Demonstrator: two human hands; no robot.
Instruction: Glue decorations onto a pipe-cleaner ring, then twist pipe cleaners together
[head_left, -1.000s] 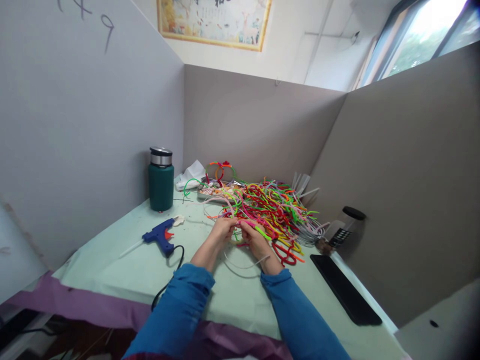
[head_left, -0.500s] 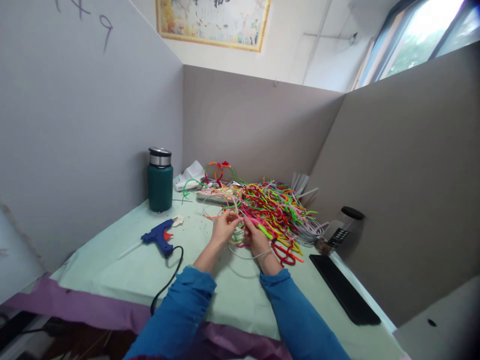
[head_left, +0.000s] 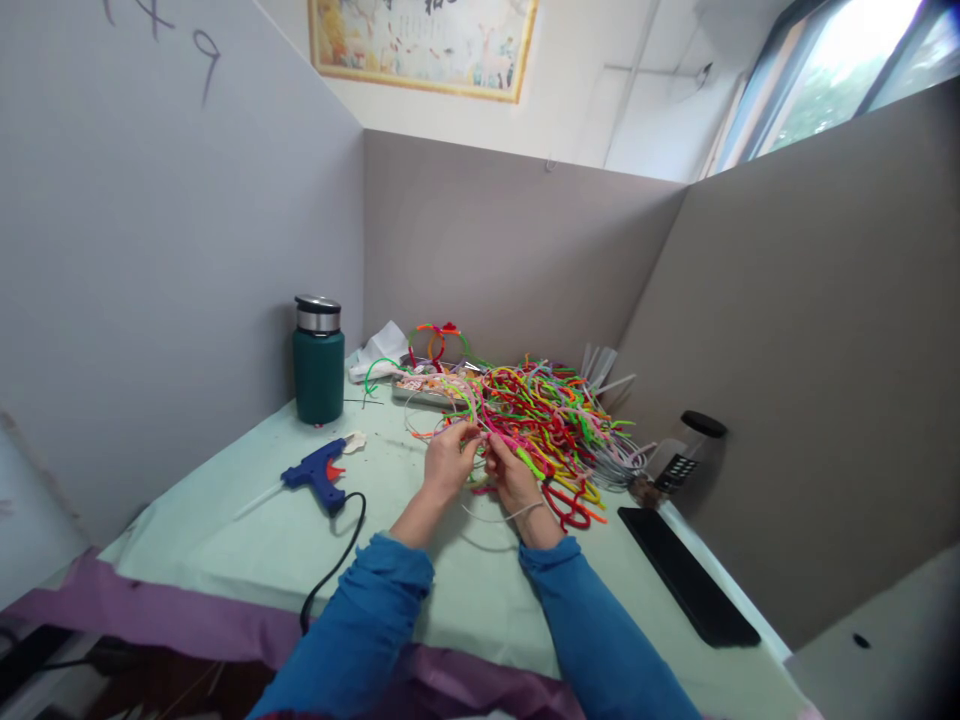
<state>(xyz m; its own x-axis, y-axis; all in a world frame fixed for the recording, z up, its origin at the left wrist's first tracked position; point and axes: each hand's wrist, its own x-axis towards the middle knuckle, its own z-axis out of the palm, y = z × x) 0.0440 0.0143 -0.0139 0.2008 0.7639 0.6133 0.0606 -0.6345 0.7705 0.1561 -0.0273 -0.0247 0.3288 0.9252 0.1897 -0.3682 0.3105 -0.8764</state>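
My left hand [head_left: 448,460] and my right hand [head_left: 513,476] are close together over the table, in front of a heap of coloured fuzzy stems [head_left: 551,405]. The fingers of both hands are pinched together around thin pink strands, whose ends are too small to make out. A pale thin strand [head_left: 495,520] loops below the hands and passes by my right wrist. Pink and green stems arch up behind my left hand. Red bent stems [head_left: 568,505] lie just right of my right hand.
A blue glue gun [head_left: 319,475] with a black cord lies at left, near a green bottle [head_left: 319,370]. Behind the hands are a tray [head_left: 427,397] and white tissue [head_left: 384,348]. At right are a clear jar [head_left: 690,450] and a flat black object [head_left: 686,575].
My left hand has turned slightly, its fingers still near those of my right hand. The pink and green strands behind it have shifted a little. My right hand has barely moved.
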